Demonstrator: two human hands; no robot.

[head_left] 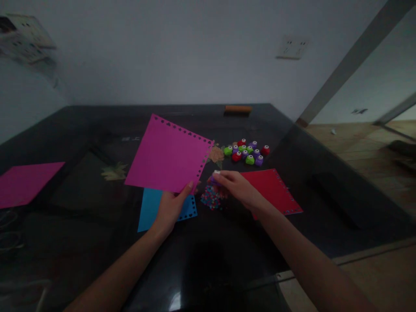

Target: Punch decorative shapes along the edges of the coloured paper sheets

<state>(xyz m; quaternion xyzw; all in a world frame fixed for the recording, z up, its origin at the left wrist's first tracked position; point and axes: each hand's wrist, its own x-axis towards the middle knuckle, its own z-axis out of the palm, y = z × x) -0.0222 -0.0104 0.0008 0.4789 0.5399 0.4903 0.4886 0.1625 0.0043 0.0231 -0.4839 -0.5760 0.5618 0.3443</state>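
My left hand (172, 206) pinches the lower right corner of a magenta paper sheet (165, 158), tilted above the table. Small shapes are punched along its top and right edges. Between the fingers of my right hand (238, 186) is a purple craft punch (216, 177) with a white top, just right of the sheet's edge. Below the punch lies a pile of small coloured paper cut-outs (211, 199). A blue sheet (151, 210) with punched edges rests partly under my left hand. Beyond my right hand, several red, green and purple punches (249, 159) stand grouped together.
A red sheet (276, 190) with punched edges lies at the right, another magenta sheet (29, 182) at the far left. A brown cylindrical object (238, 108) sits near the back edge of the dark glossy table (214, 251). A dark flat object (336, 197) lies at the right.
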